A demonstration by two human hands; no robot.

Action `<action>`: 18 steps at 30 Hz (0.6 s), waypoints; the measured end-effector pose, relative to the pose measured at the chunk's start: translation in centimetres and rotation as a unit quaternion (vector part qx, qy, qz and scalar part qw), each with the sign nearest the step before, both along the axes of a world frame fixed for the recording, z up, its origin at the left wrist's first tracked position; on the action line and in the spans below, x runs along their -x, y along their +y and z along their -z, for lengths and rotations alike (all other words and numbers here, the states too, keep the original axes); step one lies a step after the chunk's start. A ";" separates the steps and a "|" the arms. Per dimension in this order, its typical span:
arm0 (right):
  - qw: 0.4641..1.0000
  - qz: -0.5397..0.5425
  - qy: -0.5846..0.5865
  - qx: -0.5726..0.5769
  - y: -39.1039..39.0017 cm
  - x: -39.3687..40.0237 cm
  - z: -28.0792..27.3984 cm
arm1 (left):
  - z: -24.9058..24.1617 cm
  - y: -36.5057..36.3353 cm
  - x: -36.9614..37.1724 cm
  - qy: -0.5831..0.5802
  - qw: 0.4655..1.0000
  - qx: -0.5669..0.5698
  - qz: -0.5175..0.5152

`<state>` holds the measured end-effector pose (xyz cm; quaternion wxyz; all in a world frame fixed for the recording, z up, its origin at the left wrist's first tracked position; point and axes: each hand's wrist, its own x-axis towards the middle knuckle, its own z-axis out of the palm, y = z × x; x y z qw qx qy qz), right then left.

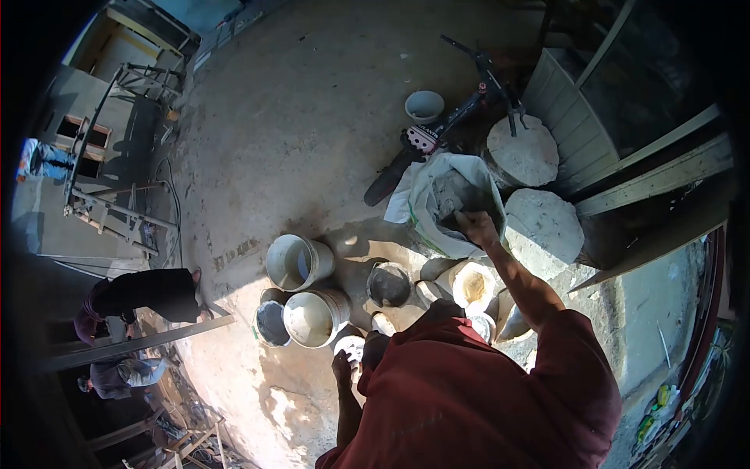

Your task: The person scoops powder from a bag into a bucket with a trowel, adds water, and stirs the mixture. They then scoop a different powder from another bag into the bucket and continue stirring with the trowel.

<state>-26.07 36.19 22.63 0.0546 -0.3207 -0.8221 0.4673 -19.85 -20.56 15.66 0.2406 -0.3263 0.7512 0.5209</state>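
My right hand (478,228) reaches into the mouth of a white woven sack (426,195) holding grey powder (462,195). Its fingers are curled closed, and what they grip is hidden. Low by my knees, my left hand (342,368) is closed at the side of a small white container (351,345), partly shaded. Just in front stand a white bucket (300,263), a second bucket with pale contents (315,318) and a dark round bucket (389,284). Nearer my right arm is a pale bucket (473,287) with a tan inside.
Two round concrete blocks (544,227) (523,150) stand right of the sack. Beyond it are a small bicycle or scooter (461,109) and a grey basin (424,106). At left, a person in dark clothing (148,297) bends over near another person (125,375) and wooden scaffolding (117,215).
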 end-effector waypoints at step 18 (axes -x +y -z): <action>1.000 0.011 0.024 0.015 -0.6 -0.5 -2.1 | 0.0 7.2 7.9 0.018 0.963 0.017 0.267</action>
